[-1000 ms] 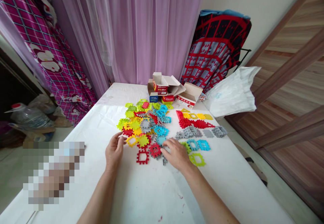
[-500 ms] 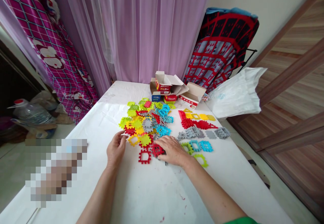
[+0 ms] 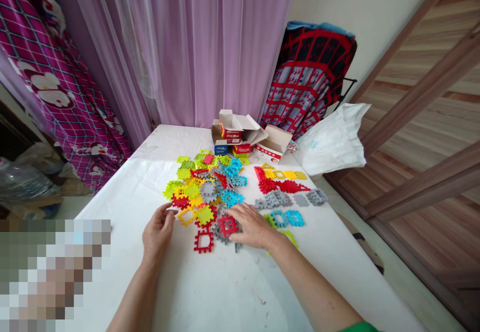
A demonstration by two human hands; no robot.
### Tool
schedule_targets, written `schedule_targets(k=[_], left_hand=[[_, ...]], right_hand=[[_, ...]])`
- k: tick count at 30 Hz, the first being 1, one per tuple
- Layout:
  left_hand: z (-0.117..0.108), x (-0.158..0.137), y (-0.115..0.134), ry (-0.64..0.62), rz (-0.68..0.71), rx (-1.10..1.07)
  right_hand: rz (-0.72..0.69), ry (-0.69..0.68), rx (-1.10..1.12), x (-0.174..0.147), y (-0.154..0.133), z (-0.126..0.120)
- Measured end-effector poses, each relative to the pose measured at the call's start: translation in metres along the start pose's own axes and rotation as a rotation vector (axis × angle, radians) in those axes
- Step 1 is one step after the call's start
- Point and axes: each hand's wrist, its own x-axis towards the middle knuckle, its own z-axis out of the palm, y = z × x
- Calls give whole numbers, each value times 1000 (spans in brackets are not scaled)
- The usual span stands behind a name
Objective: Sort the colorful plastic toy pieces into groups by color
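My left hand (image 3: pixel 159 229) rests at the left edge of a pile of colourful interlocking plastic tiles, fingers loosely bent and apart, with nothing visible in it. Nearest to it are a yellow frame tile (image 3: pixel 186 216) and a dark red tile (image 3: pixel 180 201). My right hand (image 3: pixel 250 226) is spread beside a red window tile (image 3: pixel 227 226), its fingers and thumb at the tile's right side. Grey tiles (image 3: pixel 221 235) lie under that red one. A red square frame tile (image 3: pixel 203 241) lies flat between my hands, closer to me.
Right of the pile are sorted groups: yellow tiles (image 3: pixel 290 174), red tiles (image 3: pixel 285 186), grey tiles (image 3: pixel 277 199) and blue tiles (image 3: pixel 295 217). Open cardboard boxes (image 3: pixel 273 144) stand at the back, beside a white plastic bag (image 3: pixel 332 139). White cloth covers the table (image 3: pixel 187 292).
The view has turned, so everything sits further left. The red window tile now lies flatter and shows more between my right fingers and thumb. My left hand has barely moved.
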Motion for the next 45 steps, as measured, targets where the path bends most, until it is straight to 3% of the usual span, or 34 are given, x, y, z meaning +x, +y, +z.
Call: schedule_targets(k=[8,13,24,35,41,45], left_hand=[[0,3,-3,-23,-29,56],[-2,2,2,-5,-32,120],[-4,3,2,-33,-75,73],[-4,3,8,-33,-83,89],[-5,3,5,-24,-80,110],[-4,4,6,-23,-67,108]], right_hand=[[267,42,-123,0,109,-86],[347,-142,-278,19,153,-111],[292,-334,-259,49,172,-102],[296,-334,-245,44,171,-103],[354,-263,-315,36,173,-130],[345,-117,-338,17,172,-158]])
